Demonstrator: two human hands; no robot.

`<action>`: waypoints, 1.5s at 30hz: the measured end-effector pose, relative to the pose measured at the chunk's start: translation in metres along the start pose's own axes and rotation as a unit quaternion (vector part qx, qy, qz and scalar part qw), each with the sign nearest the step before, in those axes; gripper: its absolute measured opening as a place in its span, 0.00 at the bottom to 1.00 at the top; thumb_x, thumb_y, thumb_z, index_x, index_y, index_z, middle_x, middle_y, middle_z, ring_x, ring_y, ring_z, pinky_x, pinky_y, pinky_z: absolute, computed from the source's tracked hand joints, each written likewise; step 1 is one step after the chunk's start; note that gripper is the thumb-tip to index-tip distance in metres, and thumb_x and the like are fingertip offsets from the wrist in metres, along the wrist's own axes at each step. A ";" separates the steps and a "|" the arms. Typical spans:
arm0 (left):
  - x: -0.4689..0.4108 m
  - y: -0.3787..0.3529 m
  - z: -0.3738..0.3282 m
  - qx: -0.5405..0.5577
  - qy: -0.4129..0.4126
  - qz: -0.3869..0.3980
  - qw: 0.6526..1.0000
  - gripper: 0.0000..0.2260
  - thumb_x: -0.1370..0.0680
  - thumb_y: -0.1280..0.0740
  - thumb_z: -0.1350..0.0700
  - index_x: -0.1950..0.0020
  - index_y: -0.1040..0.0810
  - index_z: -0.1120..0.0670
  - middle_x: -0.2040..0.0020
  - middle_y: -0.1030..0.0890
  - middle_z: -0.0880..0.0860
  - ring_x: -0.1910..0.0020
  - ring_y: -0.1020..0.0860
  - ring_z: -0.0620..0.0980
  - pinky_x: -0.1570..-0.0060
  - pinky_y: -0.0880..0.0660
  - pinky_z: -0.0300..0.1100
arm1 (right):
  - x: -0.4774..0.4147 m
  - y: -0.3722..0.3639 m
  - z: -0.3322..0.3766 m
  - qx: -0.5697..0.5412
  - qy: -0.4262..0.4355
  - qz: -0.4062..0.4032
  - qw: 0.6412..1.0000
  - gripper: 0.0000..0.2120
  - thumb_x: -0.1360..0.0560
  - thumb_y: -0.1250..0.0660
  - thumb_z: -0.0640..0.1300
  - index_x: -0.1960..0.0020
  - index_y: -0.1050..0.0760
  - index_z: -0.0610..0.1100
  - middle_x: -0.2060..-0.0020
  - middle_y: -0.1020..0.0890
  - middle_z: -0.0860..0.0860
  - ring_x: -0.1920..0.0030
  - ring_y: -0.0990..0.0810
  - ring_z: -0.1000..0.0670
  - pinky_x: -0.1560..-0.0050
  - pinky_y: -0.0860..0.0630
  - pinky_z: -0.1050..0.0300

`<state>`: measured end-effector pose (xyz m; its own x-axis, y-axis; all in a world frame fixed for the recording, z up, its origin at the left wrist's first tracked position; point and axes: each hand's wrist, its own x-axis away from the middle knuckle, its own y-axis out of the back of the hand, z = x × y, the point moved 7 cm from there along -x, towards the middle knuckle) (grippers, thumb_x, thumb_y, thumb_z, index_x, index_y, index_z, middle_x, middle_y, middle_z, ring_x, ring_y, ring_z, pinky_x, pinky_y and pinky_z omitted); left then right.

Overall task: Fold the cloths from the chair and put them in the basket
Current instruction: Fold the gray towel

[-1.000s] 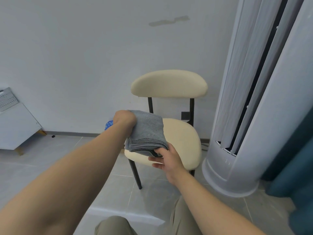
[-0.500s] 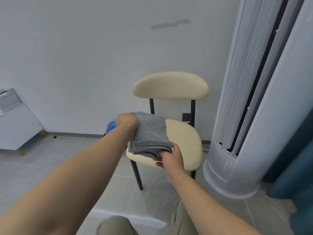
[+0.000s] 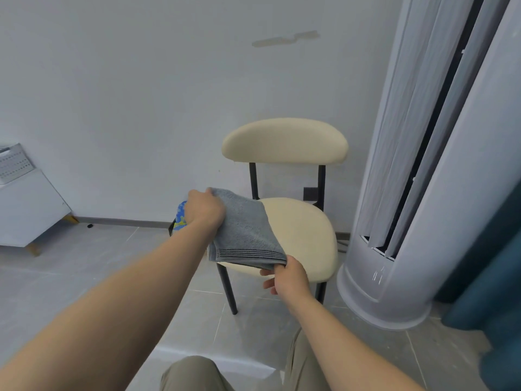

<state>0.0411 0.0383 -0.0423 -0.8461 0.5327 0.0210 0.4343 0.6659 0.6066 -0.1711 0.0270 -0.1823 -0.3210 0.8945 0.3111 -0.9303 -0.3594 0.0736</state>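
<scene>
Head view: folded grey towel (image 3: 244, 232) held over the front-left of the cream chair (image 3: 298, 235) seat. Left hand (image 3: 204, 210) grip closed on its far corner; right hand (image 3: 287, 276) pinches the near striped edge.

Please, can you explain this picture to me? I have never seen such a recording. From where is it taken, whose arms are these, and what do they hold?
The camera sits on a person's head and looks forward and down, so the two bare arms are that person's own. There is no machine. The left hand grips the far corner of a folded grey cloth. The right hand holds its near edge from below. The cloth is held over the front of a cream chair with black legs. Behind the left hand something blue and yellow shows, mostly hidden. A tall grey appliance stands to the right on the tiled floor. The knees at the bottom are the person's too.
</scene>
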 end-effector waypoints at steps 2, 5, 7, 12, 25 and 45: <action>0.004 -0.002 -0.006 -0.022 -0.067 0.002 0.998 0.15 0.16 0.46 0.48 0.41 0.30 0.59 0.47 0.22 0.57 0.45 0.24 0.61 0.48 0.28 0.50 | 0.002 -0.009 -0.013 -0.052 -0.038 0.125 0.990 0.20 0.25 0.39 0.31 0.37 0.28 0.47 0.45 0.17 0.45 0.57 0.16 0.49 0.61 0.25 0.56; 0.012 -0.008 -0.014 -0.028 -0.172 0.011 0.985 0.15 0.16 0.47 0.44 0.45 0.30 0.55 0.58 0.24 0.49 0.53 0.23 0.56 0.54 0.30 0.49 | -0.006 -0.010 -0.022 -0.147 -0.102 0.190 0.965 0.39 0.39 0.37 0.36 0.28 0.34 0.48 0.38 0.20 0.45 0.42 0.18 0.44 0.50 0.26 0.51; 0.013 -0.015 -0.018 -0.028 -0.215 0.019 0.976 0.15 0.16 0.47 0.43 0.44 0.30 0.54 0.59 0.25 0.47 0.55 0.24 0.55 0.55 0.29 0.49 | -0.023 -0.010 -0.025 -0.179 -0.135 0.149 0.963 0.35 0.36 0.32 0.49 0.29 0.31 0.47 0.38 0.20 0.45 0.40 0.19 0.44 0.45 0.26 0.49; -0.011 -0.043 -0.004 -0.004 -0.266 0.027 0.964 0.13 0.16 0.44 0.46 0.44 0.28 0.53 0.61 0.25 0.43 0.61 0.28 0.41 0.59 0.37 0.42 | -0.083 -0.043 -0.006 -0.242 -0.120 0.117 0.956 0.30 0.23 0.42 0.69 0.37 0.22 0.46 0.45 0.15 0.49 0.45 0.16 0.48 0.43 0.20 0.48; -0.115 0.039 0.018 0.334 0.202 0.248 0.887 0.14 0.22 0.29 0.52 0.42 0.19 0.60 0.47 0.15 0.57 0.50 0.15 0.53 0.54 0.18 0.46 | -0.130 -0.097 0.177 0.100 0.054 -0.115 0.987 0.26 0.22 0.43 0.67 0.53 0.24 0.44 0.60 0.17 0.51 0.57 0.19 0.49 0.54 0.23 0.52; -0.178 0.462 -0.026 -0.049 0.042 0.035 0.997 0.13 0.17 0.40 0.46 0.48 0.27 0.56 0.56 0.24 0.50 0.56 0.25 0.53 0.58 0.32 0.45 | 0.049 -0.379 0.420 0.272 0.026 0.056 0.960 0.33 0.17 0.52 0.62 0.44 0.23 0.35 0.45 0.19 0.37 0.42 0.22 0.39 0.44 0.28 0.52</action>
<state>0.3840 0.2378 0.2552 -0.8395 0.5274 0.1307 0.4648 0.5725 0.6754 0.2403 0.0951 0.2028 -0.4360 0.8488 0.2991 -0.6628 -0.5277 0.5313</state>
